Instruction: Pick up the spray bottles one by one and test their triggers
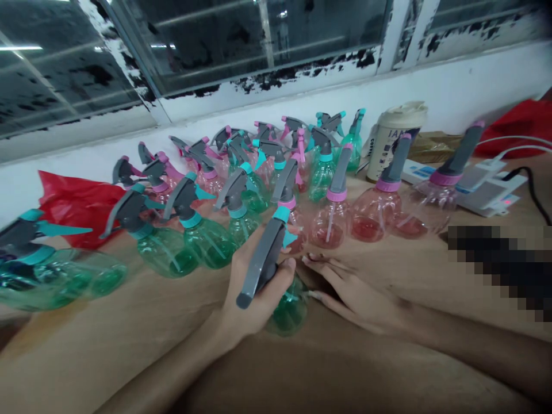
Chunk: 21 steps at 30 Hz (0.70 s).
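Observation:
In front of me stands a green spray bottle (pixel 288 313) with a grey and turquoise trigger head. My left hand (pixel 248 296) is closed around its neck, just under the head. To its right, my right hand (pixel 356 293) lies low over the table, fingers stretched toward the bottle's base and holding nothing. A fingertip comes close to the bottle; I cannot tell if it touches. Just beyond my hands is a row of pink spray bottles (pixel 330 224) with a little liquid inside. Green spray bottles (pixel 209 244) line up to the left.
More spray bottles crowd toward the wall. Red plastic (pixel 77 207) lies at the left, and another red piece (pixel 517 129) at the far right. A coffee cup (pixel 390 144) stands behind the pink bottles, near a white power strip (pixel 495 190) with cables. Windows (pixel 267 40) rise above the wooden table (pixel 142 339).

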Available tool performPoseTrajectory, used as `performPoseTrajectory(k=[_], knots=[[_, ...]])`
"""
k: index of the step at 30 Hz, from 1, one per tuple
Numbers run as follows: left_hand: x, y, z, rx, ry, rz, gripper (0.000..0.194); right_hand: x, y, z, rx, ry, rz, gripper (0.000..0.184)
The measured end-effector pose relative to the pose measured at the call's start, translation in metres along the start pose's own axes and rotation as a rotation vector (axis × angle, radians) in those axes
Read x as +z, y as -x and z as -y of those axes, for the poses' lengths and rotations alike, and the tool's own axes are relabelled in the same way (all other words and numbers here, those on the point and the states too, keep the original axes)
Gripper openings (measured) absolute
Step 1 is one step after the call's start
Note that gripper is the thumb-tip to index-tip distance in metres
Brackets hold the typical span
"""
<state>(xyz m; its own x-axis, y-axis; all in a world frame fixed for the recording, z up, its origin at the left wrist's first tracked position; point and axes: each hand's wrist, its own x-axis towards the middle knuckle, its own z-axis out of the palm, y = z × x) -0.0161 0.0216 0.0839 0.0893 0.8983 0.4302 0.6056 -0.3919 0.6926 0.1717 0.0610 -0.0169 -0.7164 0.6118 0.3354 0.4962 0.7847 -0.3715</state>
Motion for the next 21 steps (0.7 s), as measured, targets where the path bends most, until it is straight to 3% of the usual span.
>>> performPoseTrajectory(k=[6, 12, 21], knots=[[0.0016, 0.0043, -0.0043, -0.037, -0.077, -0.005, 0.006, 0.0012, -0.0008, -0.0016, -0.003, -0.059, -0.009, 0.050], [0.0031, 0.0045, -0.0024, 0.022, -0.056, 0.007, 0.009, 0.0044, -0.0012, -0.0048, -0.051, -0.041, 0.062, 0.043], [0.0026, 0.0019, -0.0054, 0.023, -0.037, 0.005, 0.013, 0.0038, -0.0013, -0.0044, -0.065, -0.016, 0.067, 0.042]])
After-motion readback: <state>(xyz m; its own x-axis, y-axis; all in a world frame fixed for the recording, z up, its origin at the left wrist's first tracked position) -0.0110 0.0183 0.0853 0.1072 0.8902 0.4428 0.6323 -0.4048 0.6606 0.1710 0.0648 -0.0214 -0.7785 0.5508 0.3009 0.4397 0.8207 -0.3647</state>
